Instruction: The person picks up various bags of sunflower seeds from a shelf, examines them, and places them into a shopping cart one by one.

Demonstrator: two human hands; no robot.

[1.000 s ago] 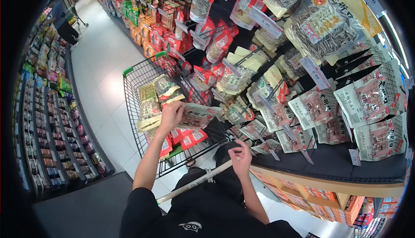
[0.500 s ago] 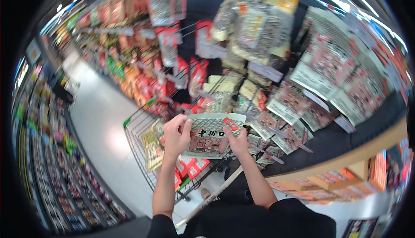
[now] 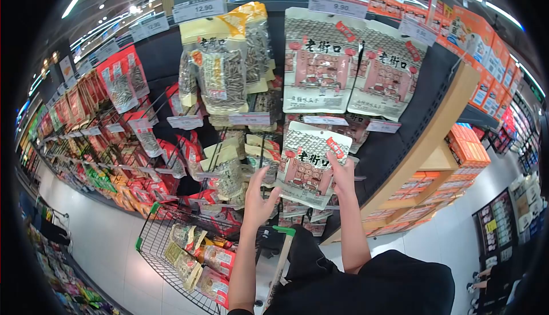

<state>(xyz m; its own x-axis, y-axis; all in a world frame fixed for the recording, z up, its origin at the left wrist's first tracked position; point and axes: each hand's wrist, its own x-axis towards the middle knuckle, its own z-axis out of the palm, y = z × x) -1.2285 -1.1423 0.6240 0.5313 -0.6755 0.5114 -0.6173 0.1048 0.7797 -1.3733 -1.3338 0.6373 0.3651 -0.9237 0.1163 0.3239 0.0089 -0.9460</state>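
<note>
My right hand (image 3: 343, 179) grips the right edge of a flat white and pink bag of sunflower seeds (image 3: 309, 169), with the thumb on its front. The bag is tilted slightly, and its printed front faces me. To its left, my left hand (image 3: 260, 200) is open, thumb and fingers apart, with no bag in it. Behind and above the held bag hang matching bags (image 3: 323, 63) on the rack. Below my left forearm stands a shopping cart (image 3: 154, 232) with several packaged bags (image 3: 214, 260) in it.
Yellow-topped seed bags (image 3: 214, 69) and red snack bags (image 3: 123, 80) hang on the rack to the left, above price tags (image 3: 199, 9). A wooden shelf end (image 3: 429, 138) with orange boxes (image 3: 466, 146) stands on the right. Another person (image 3: 494, 280) is at the lower right edge.
My view has turned right toward the rack. The left hand has come off the bag, while the right hand still holds it, now more upright and in front of the hanging bags.
</note>
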